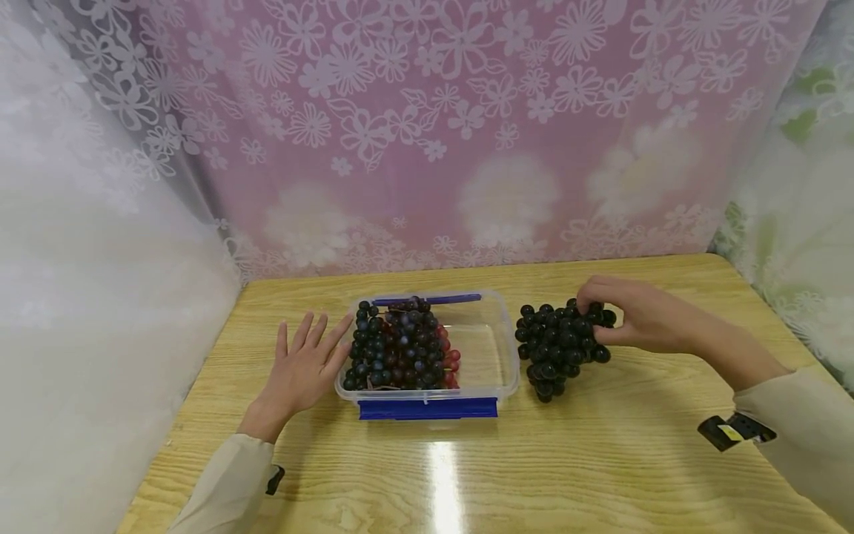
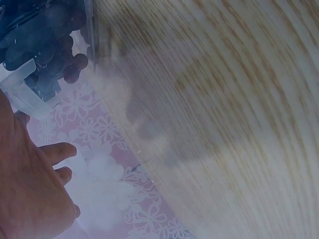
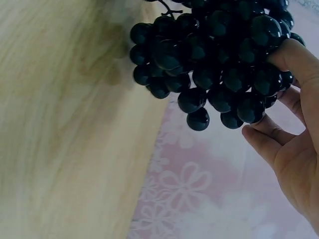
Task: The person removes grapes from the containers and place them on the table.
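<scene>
My right hand (image 1: 634, 315) grips a bunch of black grapes (image 1: 557, 341) by its right side, just right of the container. In the right wrist view the thumb and fingers curl around the edge of the glossy black bunch (image 3: 214, 59). A clear plastic container (image 1: 507, 356) with blue clip flaps stands in the middle of the table. Dark grapes (image 1: 394, 345) fill its left part, with a few red grapes (image 1: 452, 360) beside them. My left hand (image 1: 300, 374) lies with fingers spread at the container's left side, fingertips right at its rim.
A light wood-grain table (image 1: 560, 475) carries everything. Behind it hangs a pink curtain (image 1: 414, 163) with white flowers, and pale cloths hang on the left and right. Inside the container, the right part shows bare bottom.
</scene>
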`<move>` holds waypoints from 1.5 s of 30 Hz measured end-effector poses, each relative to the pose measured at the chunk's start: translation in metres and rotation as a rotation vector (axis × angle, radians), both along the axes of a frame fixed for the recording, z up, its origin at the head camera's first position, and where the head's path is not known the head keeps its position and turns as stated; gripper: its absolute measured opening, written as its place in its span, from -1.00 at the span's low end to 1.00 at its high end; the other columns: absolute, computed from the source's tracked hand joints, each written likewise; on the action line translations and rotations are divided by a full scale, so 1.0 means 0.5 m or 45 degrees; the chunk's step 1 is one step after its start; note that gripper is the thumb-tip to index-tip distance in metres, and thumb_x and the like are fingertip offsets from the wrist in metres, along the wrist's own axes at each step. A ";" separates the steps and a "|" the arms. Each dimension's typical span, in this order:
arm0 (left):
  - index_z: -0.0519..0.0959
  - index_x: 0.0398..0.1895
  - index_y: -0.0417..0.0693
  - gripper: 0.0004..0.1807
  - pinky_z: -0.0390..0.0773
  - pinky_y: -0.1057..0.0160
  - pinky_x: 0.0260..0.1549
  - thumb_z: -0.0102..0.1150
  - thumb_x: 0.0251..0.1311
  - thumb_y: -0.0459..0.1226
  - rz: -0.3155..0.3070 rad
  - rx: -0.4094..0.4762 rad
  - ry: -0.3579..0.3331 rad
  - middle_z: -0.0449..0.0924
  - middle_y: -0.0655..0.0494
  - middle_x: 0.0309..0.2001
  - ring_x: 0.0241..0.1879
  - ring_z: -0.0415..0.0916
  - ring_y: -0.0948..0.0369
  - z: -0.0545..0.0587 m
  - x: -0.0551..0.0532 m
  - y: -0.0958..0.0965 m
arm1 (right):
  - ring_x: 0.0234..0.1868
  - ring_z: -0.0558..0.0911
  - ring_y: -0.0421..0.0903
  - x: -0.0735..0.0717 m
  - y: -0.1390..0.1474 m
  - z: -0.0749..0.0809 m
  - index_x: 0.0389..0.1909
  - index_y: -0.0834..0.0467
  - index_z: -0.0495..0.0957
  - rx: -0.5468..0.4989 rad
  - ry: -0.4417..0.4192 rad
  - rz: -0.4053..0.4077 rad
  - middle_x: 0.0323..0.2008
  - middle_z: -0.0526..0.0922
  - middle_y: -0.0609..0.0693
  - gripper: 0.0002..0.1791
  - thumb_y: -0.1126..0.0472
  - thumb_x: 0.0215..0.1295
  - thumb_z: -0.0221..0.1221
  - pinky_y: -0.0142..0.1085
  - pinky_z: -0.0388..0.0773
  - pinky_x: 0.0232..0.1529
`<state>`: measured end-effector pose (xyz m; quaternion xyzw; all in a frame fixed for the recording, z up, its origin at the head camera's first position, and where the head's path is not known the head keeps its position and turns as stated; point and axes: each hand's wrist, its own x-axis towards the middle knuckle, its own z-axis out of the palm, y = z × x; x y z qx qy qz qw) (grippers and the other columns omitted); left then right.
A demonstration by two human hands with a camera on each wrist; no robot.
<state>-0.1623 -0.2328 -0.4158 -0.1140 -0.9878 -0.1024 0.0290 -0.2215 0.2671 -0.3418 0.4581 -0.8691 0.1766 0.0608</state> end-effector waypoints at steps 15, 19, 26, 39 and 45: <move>-0.04 0.51 0.42 -0.39 -0.51 -0.28 0.24 -0.49 0.44 0.21 0.004 0.007 0.005 -0.03 -0.13 0.47 0.46 -0.32 -0.09 -0.001 0.001 0.001 | -0.14 0.45 -0.27 -0.004 0.017 -0.051 -0.15 -0.05 0.45 -0.193 -0.008 -0.007 -0.09 0.48 -0.18 -0.50 0.50 -0.04 0.32 -0.42 0.38 -0.23; -0.04 0.51 0.43 -0.40 -0.52 -0.28 0.24 -0.47 0.44 0.20 0.002 0.012 0.009 -0.03 -0.13 0.47 0.46 -0.32 -0.09 -0.002 0.000 0.001 | -0.15 0.43 -0.28 -0.002 0.029 -0.055 -0.16 -0.04 0.43 -0.194 -0.031 -0.007 -0.11 0.47 -0.17 -0.48 0.51 -0.06 0.33 -0.45 0.36 -0.23; -0.03 0.51 0.42 -0.41 -0.51 -0.29 0.24 -0.39 0.46 0.15 0.012 0.023 0.001 -0.02 -0.14 0.46 0.46 -0.32 -0.08 -0.002 0.000 0.001 | -0.14 0.42 -0.30 0.003 0.045 -0.063 -0.13 -0.07 0.43 -0.133 -0.046 0.004 -0.09 0.45 -0.20 -0.44 0.51 -0.08 0.34 -0.42 0.39 -0.22; -0.05 0.51 0.43 -0.40 -0.50 -0.28 0.24 -0.47 0.44 0.20 0.012 0.028 -0.001 -0.01 -0.14 0.46 0.46 -0.31 -0.09 -0.003 0.001 0.000 | -0.13 0.41 -0.28 0.035 0.069 -0.088 -0.16 -0.10 0.42 0.016 -0.189 -0.063 -0.09 0.39 -0.22 -0.44 0.48 -0.10 0.37 -0.31 0.46 -0.36; -0.04 0.51 0.42 -0.41 -0.51 -0.27 0.24 -0.43 0.45 0.17 0.014 0.049 0.000 -0.02 -0.14 0.46 0.46 -0.31 -0.09 -0.004 0.002 -0.001 | -0.17 0.38 -0.28 0.041 0.067 -0.110 -0.16 -0.04 0.41 0.057 -0.171 -0.044 -0.09 0.33 -0.20 -0.47 0.52 -0.07 0.33 -0.36 0.42 -0.42</move>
